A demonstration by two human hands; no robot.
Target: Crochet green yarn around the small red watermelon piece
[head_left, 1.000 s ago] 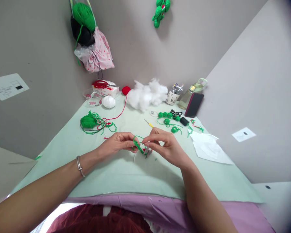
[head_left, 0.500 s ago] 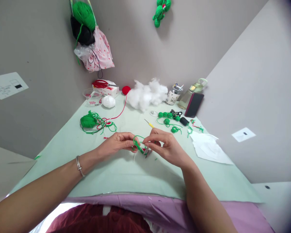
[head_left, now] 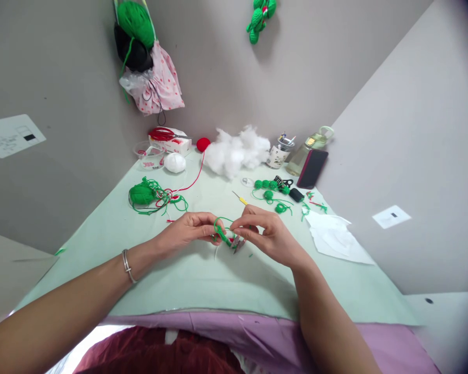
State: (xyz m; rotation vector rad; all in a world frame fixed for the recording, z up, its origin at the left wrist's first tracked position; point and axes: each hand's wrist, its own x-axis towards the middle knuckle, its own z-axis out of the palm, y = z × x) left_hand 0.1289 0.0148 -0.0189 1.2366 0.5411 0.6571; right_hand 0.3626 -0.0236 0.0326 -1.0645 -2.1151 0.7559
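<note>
Around the middle of the table, my left hand (head_left: pixel 197 228) pinches a small green crochet piece (head_left: pixel 223 237) between thumb and fingers. A loop of green yarn (head_left: pixel 223 218) arches from that piece toward my right hand (head_left: pixel 263 231). The right thumb and forefinger are pressed together on the yarn; a needle there, if any, is too small to make out. Below the right fingers a greyish pointed thing (head_left: pixel 238 245) and a bit of red show, partly hidden. A white strand (head_left: pixel 217 253) hangs under the work. Just beyond lies a yellow-handled crochet hook (head_left: pixel 240 198).
Left: a tangled green yarn ball (head_left: pixel 142 194), a white ball (head_left: pixel 174 163), red scissors (head_left: pixel 161 134) on a box. Behind: white stuffing (head_left: pixel 236 150), a red yarn ball (head_left: pixel 203 144). Right: green crochet balls (head_left: pixel 269 195), a pen cup (head_left: pixel 280 155), a bottle (head_left: pixel 302 156), a phone (head_left: pixel 312 169), white paper (head_left: pixel 335 236).
Hardly anything differs. Both hands keep their grip and place, with only a tiny shift of the right fingertips at the yarn.
</note>
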